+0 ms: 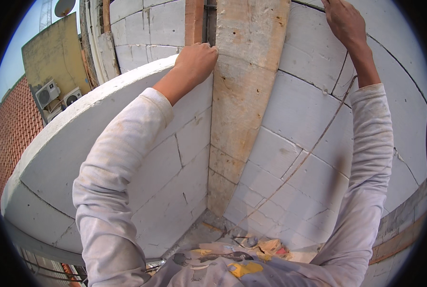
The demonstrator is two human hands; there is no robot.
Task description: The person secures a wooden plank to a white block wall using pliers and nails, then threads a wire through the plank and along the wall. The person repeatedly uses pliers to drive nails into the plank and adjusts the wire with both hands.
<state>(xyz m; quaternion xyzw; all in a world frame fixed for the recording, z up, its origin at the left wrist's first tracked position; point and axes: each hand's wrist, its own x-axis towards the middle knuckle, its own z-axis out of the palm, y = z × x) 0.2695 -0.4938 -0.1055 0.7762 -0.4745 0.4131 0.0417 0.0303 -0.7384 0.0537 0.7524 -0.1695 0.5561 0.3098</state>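
My left hand (194, 64) is closed at the left edge of a tall wooden board (247, 86), just above the top of the low white block wall (189, 138). Whatever its curled fingers hold is hidden. High at the upper right, my right hand (346, 24) is raised in front of the larger white block wall (295, 105). Its fingers are bent together and partly cut off by the picture's edge, so anything in them does not show. A thin brown rod or cord (314, 150) slants from near my right wrist down toward the floor. Beside my right forearm is a dark blurred shape (337, 182), too smeared to name.
A reddish timber strip (194, 21) stands left of the board. Crumpled material (271, 248) lies on the floor by my body. Beyond the low wall are air-conditioner units (47, 93), a tiled roof (17, 138) and a yellowish building (55, 57).
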